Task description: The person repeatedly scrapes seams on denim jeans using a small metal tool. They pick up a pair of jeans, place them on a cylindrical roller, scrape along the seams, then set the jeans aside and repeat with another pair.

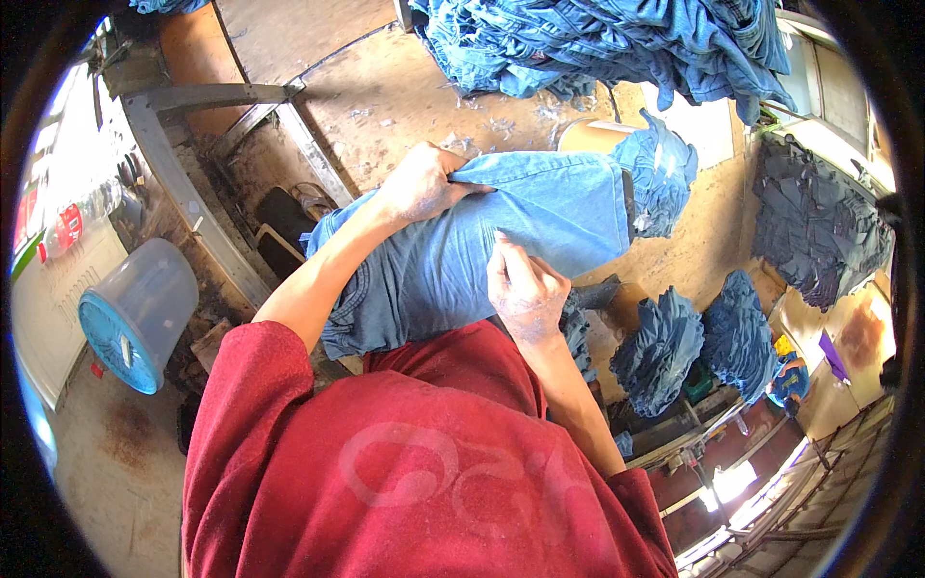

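Left hand [424, 185]: gripping upper edge of faded-blue denim trousers [554, 207] | Right hand [528, 289]: fingers curled at the cloth; pinch, cannot tell | Trousers: before person's red shirt [424, 482], hem beside light-blue denim bundle [663, 173] | Step, seemingly: working the leg; next calls for firm left hold

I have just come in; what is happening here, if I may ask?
A person in a dark red shirt is handling a blue denim garment. The left hand grips its far edge; the right hand, fingers curled, is over its near side, though whether it pinches the cloth is unclear. A large denim heap lies beyond, with smaller denim piles to the right.
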Available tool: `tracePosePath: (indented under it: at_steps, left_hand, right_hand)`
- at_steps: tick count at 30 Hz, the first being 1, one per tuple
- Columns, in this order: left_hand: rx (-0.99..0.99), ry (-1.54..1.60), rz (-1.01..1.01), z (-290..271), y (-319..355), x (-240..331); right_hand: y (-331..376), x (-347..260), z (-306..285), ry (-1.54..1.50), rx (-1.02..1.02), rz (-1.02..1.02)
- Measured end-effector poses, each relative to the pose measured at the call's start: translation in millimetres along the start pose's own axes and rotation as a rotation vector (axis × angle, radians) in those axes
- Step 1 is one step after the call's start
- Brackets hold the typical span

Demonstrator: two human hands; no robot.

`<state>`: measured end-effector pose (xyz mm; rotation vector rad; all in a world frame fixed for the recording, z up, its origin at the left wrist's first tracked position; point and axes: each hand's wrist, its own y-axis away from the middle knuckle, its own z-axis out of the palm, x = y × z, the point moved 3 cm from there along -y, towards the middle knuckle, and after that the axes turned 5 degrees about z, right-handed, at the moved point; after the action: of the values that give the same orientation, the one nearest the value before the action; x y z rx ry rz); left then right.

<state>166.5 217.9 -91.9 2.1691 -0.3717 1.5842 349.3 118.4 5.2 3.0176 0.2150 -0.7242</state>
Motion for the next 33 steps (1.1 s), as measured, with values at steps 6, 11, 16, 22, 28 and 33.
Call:
tracePosePath:
  at_steps: [6,11,16,22,28,33]
  left_hand:
    - [-0.033,-0.086,-0.017,-5,-1,7]
    - [-0.048,-0.049,-0.055,-8,-1,14]
    - [-0.032,-0.031,-0.062,-6,-1,11]
    - [-0.069,-0.081,0.039,-6,-2,8]
    - [-0.012,-0.061,0.058,-2,-1,1]
    - [0.013,-0.154,0.081,-1,0,-2]
  right_hand:
    - [-1,-2,-9,-0.101,0.018,0.030]
    - [-2,0,-2,-0.079,0.035,0.013]
    - [3,1,-4,0.032,-0.019,-0.029]
    - [0,-10,-3,-0.154,0.018,-0.018]
    - [11,-12,6,0.024,0.024,-0.045]
    - [47,-8,-5,0.050,0.041,-0.062]
